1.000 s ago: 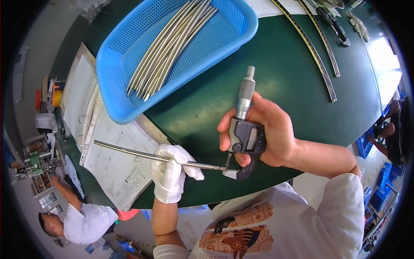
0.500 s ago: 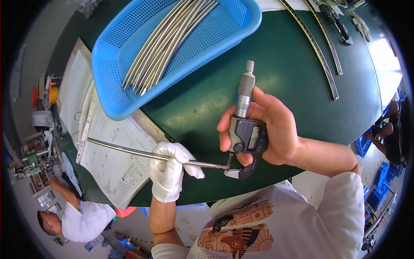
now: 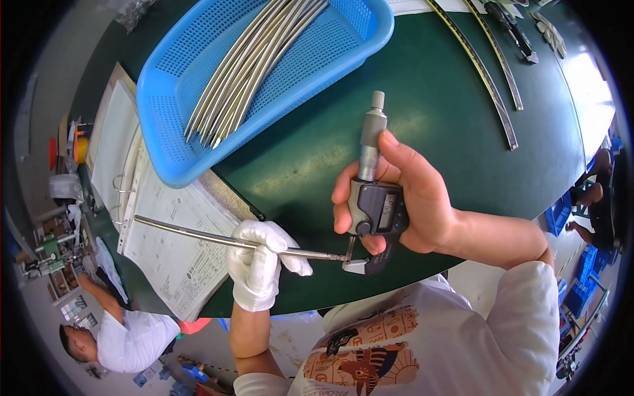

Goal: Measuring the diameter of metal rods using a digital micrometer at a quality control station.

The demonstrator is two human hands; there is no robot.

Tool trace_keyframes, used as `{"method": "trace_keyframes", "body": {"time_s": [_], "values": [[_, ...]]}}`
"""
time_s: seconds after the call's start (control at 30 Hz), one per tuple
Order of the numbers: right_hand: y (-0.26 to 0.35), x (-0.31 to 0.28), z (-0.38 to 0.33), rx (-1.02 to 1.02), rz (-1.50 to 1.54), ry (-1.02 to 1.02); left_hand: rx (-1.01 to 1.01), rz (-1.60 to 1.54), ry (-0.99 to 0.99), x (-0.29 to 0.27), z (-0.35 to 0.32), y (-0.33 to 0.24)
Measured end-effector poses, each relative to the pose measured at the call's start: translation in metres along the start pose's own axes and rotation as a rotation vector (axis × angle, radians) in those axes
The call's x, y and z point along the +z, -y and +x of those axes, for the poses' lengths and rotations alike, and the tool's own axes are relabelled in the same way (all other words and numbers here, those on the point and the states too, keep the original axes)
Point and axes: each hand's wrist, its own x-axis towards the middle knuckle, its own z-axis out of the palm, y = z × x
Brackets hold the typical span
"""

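Note:
My left hand (image 3: 259, 264), in a white glove, is closed round a slim metal rod (image 3: 191, 232). The rod slants from over the papers at left down to the right. Its right end sits in the gap between the jaws of a digital micrometer (image 3: 378, 206). My bare right hand (image 3: 422, 198) wraps round the micrometer's dark body, with the thumb against its knurled thimble and the barrel pointing up. The micrometer has a small display; I cannot tell whether its jaws touch the rod.
A blue perforated basket (image 3: 162, 158) with a bundle of similar rods (image 3: 247, 72) stands at the back left. Under my left hand lies an open ring binder with printed sheets (image 3: 175, 257). Steel rulers (image 3: 485, 79), a black tool (image 3: 512, 30) and a glove (image 3: 550, 36) lie far right. Another person (image 3: 125, 336) sits at left.
The view has shifted slightly, so the basket and rulers appear a little displaced. Both hands keep their grip, and the rod end stays at the micrometer's jaws.

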Motion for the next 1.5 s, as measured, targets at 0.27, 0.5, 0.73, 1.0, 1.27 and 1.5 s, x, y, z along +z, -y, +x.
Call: {"method": "trace_keyframes", "body": {"time_s": [0.27, 0.5, 0.73, 1.0, 1.27, 1.5], "values": [[0.0025, 0.0015, 0.0003, 0.041, 0.003, 0.009, -0.014, -0.103, 0.021, -0.0062, -0.0007, 0.0004], [0.0007, -0.0004, 0.0013, 0.007, -0.073, 0.018, -0.020, -0.101, -0.003, -0.0057, -0.0008, 0.0017], [0.0027, 0.0033, -0.0005, 0.046, -0.009, 0.005, -0.013, -0.088, 0.020, -0.0043, -0.0024, 0.0008], [0.0011, 0.0023, 0.0007, 0.030, 0.006, -0.005, 0.009, 0.016, 0.038, -0.0003, -0.0011, 0.0030], [0.0014, 0.0011, 0.0014, 0.013, -0.068, -0.005, -0.022, -0.082, 0.022, -0.0008, -0.0022, 0.0016], [0.0027, 0.0033, -0.0010, 0.017, -0.021, -0.005, -0.012, -0.070, 0.015, -0.0013, -0.0022, 0.0032]]}}
